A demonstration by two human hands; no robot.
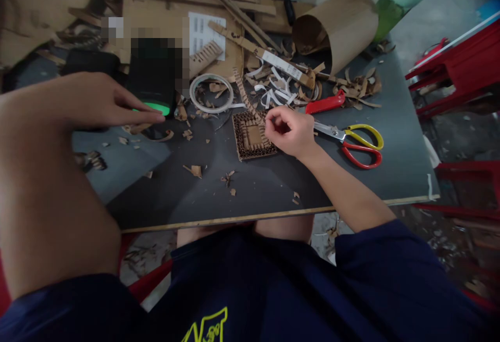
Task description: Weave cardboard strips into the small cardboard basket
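My left hand (103, 100) reaches over the left of the table with its fingers stretched out, holding nothing. Its fingertips are at the lower edge of a dark device, probably a phone (152, 81), with a green lit band (158, 108). My right hand (291, 129) is curled in a pinch at the right side of a small square frame of corrugated cardboard (242, 149). A ridged corrugated cardboard strip (244, 92) runs down to its fingertips, where the pinch closes on it. The exact grip is partly hidden.
Right of my right hand lie scissors (365, 147) with red and yellow handles and a red-handled tool (326, 103). Behind are a tape roll (194, 96), white paper strips (279, 89), a cardboard tube (349, 32) and a green bottle (390, 14). Cardboard scraps (195, 170) litter the table.
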